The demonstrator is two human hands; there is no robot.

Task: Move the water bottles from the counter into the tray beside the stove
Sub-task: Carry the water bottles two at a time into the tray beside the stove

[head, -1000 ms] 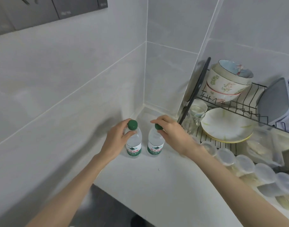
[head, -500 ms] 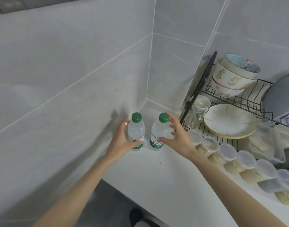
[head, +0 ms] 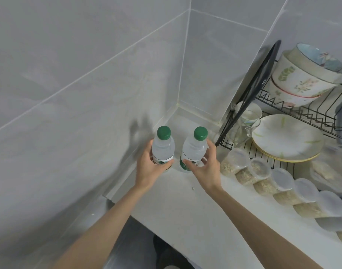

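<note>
No word, brand or number can be read. The left bottle (head: pixel 163 147) carries a white label (head: pixel 162 159) with a small green emblem at its lower edge. The print is too blurred to make out, and the thumb of the left grip (head: pixel 149 168) lies across its bottom. The right bottle (head: pixel 194 151) bears a matching label (head: pixel 186 164), white above a green band. Its characters are just as illegible, and the thumb of the right grip (head: pixel 205 168) covers part of it.
</note>
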